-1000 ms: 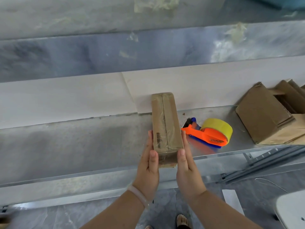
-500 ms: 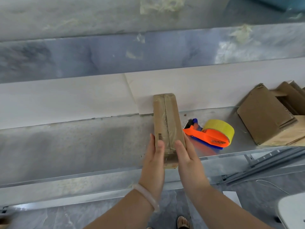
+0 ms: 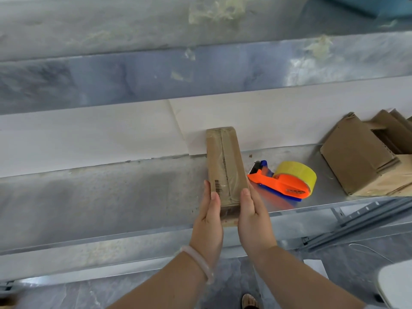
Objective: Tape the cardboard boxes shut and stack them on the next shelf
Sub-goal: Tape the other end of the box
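Observation:
A long narrow cardboard box (image 3: pixel 225 163) lies on the metal shelf (image 3: pixel 100 197), its far end against the white back panel. Clear tape runs along its top seam and a barcode sits near its near end. My left hand (image 3: pixel 209 217) and my right hand (image 3: pixel 253 216) clasp the near end of the box from both sides, thumbs on top. An orange tape dispenser (image 3: pixel 283 180) with a yellow roll lies just right of the box.
Several flat and half-folded cardboard boxes (image 3: pixel 359 157) are piled at the right end of the shelf. An upper shelf (image 3: pixel 200 63) overhangs above. A white rounded object (image 3: pixel 399 284) sits at the lower right, above grey floor.
Both hands slid forward onto the box top half a second ago, then drew back to grip its near end. The box stays in place on the shelf.

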